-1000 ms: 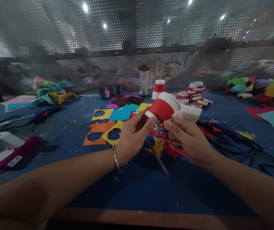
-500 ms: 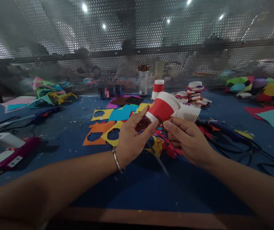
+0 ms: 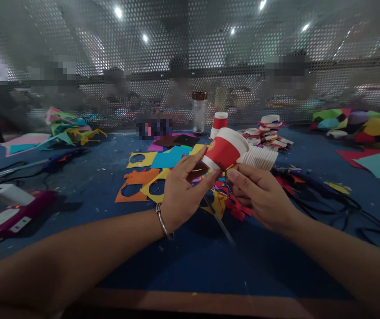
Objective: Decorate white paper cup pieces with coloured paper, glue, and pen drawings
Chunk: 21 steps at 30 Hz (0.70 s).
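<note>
Your left hand (image 3: pixel 183 192) is clamped on the narrow end of a tapered red-and-white paper cup (image 3: pixel 225 149), tilted above the middle of the blue-topped table (image 3: pixel 259 266). Your right hand (image 3: pixel 259 192) has thumb and forefinger together beside the cup; whatever they pinch is unclear. A clear cylindrical bottle (image 3: pixel 199 115) stands near the far edge.

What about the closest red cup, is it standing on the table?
No, the cup is tilted between the left hand and right hand, above the table.
</note>
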Available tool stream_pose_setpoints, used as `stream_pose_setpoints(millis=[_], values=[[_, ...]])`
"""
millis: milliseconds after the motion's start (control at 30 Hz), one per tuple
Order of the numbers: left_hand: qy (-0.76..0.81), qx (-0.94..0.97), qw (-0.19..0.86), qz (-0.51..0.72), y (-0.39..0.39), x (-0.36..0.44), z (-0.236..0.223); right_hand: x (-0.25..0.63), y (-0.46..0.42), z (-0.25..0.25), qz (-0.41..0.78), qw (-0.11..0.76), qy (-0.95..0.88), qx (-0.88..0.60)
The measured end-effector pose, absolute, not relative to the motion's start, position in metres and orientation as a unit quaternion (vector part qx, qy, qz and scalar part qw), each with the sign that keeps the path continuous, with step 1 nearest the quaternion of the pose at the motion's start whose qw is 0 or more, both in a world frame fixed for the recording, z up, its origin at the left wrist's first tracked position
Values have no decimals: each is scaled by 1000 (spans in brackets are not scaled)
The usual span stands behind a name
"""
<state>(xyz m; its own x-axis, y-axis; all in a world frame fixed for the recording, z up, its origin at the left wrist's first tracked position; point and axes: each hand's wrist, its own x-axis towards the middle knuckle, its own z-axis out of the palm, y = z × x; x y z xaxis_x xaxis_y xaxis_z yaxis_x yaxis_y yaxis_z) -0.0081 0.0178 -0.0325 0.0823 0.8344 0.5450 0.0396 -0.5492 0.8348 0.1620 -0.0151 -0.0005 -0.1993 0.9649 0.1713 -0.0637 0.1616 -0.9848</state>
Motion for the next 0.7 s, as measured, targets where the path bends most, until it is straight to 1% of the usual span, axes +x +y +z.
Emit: stream_pose_setpoints(millis=[267, 533, 700], values=[[317, 605, 449, 576, 18, -7, -25, 164, -11, -3, 505, 496, -588, -391], [341, 631, 404, 568, 16, -7, -30, 163, -11, -5, 497, 502, -587, -395], [336, 627, 402, 576, 12, -5, -30, 164, -13, -5, 486, 496, -598, -401]])
